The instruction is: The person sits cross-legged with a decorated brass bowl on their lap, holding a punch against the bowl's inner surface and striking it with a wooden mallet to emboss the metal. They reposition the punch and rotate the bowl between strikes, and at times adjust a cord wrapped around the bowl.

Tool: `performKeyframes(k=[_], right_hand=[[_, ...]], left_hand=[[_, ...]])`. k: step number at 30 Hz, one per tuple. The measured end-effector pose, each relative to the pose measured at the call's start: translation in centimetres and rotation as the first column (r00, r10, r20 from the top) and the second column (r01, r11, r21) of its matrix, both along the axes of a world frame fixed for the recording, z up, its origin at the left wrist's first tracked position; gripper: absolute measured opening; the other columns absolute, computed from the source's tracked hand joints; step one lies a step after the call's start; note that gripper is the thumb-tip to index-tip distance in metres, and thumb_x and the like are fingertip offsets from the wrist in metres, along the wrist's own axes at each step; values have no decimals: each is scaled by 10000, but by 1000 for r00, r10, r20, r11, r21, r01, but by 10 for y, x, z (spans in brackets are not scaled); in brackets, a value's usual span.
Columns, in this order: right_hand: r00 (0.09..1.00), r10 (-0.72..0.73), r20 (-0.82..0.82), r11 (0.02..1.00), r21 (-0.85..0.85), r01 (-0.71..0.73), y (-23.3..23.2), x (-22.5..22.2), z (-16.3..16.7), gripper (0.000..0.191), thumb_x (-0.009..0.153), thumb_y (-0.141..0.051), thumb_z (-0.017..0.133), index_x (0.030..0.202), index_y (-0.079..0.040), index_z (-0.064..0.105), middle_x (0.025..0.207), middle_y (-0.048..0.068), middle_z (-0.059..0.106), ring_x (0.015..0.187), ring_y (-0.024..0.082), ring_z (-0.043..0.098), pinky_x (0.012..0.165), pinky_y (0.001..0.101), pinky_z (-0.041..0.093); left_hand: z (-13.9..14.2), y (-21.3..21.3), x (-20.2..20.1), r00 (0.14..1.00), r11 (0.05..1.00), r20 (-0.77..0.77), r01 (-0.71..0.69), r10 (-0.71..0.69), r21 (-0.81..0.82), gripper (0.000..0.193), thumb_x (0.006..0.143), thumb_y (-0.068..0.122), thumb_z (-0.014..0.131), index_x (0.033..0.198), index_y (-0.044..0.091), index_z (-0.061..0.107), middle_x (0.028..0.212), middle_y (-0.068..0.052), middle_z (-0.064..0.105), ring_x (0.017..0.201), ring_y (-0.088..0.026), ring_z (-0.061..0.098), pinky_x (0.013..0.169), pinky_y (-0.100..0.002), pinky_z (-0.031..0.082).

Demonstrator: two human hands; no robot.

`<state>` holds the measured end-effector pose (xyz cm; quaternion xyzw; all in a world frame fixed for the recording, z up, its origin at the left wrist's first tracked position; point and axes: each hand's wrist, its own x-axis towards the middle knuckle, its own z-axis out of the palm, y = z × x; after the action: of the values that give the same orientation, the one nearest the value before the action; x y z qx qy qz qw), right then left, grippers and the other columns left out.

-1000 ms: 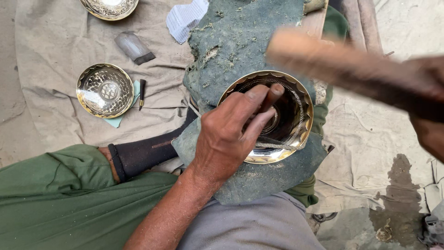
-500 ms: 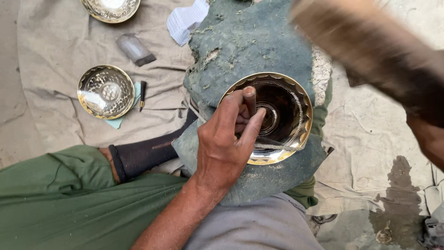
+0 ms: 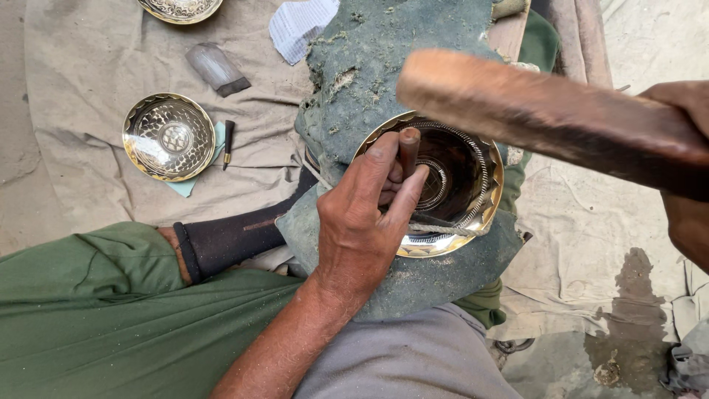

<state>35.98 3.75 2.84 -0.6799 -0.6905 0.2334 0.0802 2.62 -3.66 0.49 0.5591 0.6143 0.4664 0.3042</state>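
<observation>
Left hand (image 3: 362, 222) pinches punch (image 3: 408, 151) upright inside brass bowl (image 3: 473, 214) to brace it on green pad (image 3: 384, 66); right hand (image 3: 683, 170) grips wooden mallet (image 3: 532, 118) raised above punch.

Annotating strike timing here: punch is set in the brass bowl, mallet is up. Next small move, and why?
Probably bring the wooden mallet down onto the punch. The left hand holds the punch upright with its tip inside the brass bowl, and the right hand holds the mallet raised above the punch's top.
</observation>
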Motion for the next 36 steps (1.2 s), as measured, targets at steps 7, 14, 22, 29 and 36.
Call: performKeyframes(k=[7, 14, 22, 29, 36], right_hand=[[1000, 15, 7, 1000, -13, -15, 15, 4, 3, 323, 1009, 13, 635, 1320, -33, 559, 928, 108, 650, 764, 156, 672, 718, 291, 577], [998, 44, 36, 999, 11, -44, -1, -8, 2, 299, 1011, 6, 647, 1297, -37, 573, 932, 106, 661, 772, 152, 683, 727, 287, 583], [989, 118, 92, 993, 18, -120, 29, -42, 21, 271, 1013, -1, 660, 1272, -42, 590, 938, 104, 674, 780, 146, 695, 739, 282, 590], [927, 246, 282, 969, -39, -245, 39, -61, 39, 247, 1015, -7, 672, 1250, -47, 604, 943, 102, 685, 787, 142, 706, 749, 277, 596], [797, 378, 471, 926, -194, -325, 36, -15, 32, 223, 1017, -14, 683, 1227, -51, 618, 947, 101, 696, 795, 137, 716, 759, 273, 603]], left_hand=[[-4, -1, 1, 999, 1000, -43, 14, -12, 24, 428, 1000, 87, 765, 1371, 44, 556, 983, -74, 668, 888, -136, 751, 762, -235, 695], [-4, -1, -1, 997, 998, -74, 40, -37, 44, 379, 1006, 95, 773, 1322, 40, 571, 985, -79, 680, 883, -146, 756, 739, -246, 683], [2, 4, -2, 999, 999, -14, 37, -37, 16, 391, 978, 104, 782, 1317, 44, 596, 974, -87, 692, 866, -153, 756, 719, -252, 682], [0, 3, -3, 998, 998, 8, 60, -60, 1, 397, 970, 102, 782, 1322, 42, 608, 987, -95, 711, 853, -150, 761, 706, -265, 674], [20, 9, -7, 997, 997, -19, 76, -75, 28, 371, 974, 83, 789, 1302, 40, 622, 1009, -95, 727, 895, -141, 759, 740, -263, 662]])
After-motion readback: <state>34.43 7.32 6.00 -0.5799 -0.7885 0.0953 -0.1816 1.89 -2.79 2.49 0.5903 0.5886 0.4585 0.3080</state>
